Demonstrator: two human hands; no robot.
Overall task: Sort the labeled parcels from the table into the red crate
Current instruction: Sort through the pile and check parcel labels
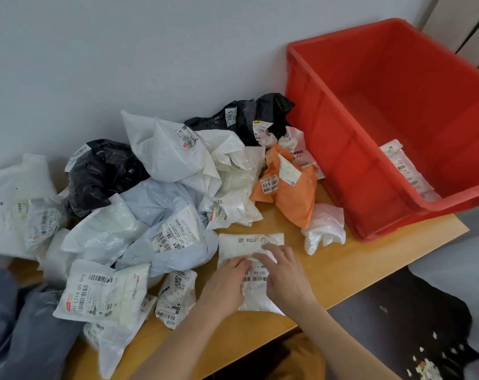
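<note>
While both hands press a white parcel (249, 267), the red crate (342, 149) holds one labeled parcel (405, 168) — flat

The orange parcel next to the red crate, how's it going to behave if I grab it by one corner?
The orange parcel looks like a soft, creased plastic bag, so it will probably sag rather than stay flat. Its slumped shape suggests soft, light contents. The glossy film may slip in the fingers.
</note>
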